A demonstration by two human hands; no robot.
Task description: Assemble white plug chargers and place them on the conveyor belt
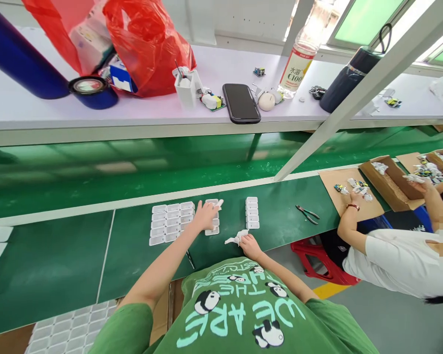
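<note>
My left hand (205,214) reaches forward over a short column of small white plastic housings (213,219) on the green bench; its fingers pinch one white piece at the column's top. My right hand (249,244) rests near the bench edge, closed on a small white plastic part (236,238). A block of white housings (171,222) in three columns lies left of my left hand. Another single column of white housings (251,213) stands to the right of it.
Pliers (307,214) lie on the green mat to the right. A co-worker's hands (354,199) handle small parts over cardboard boxes (391,179). The upper shelf holds a phone (241,103), bottle (297,61), red bag (147,44), blue rolls (93,92). A tray of housings (64,334) sits at lower left.
</note>
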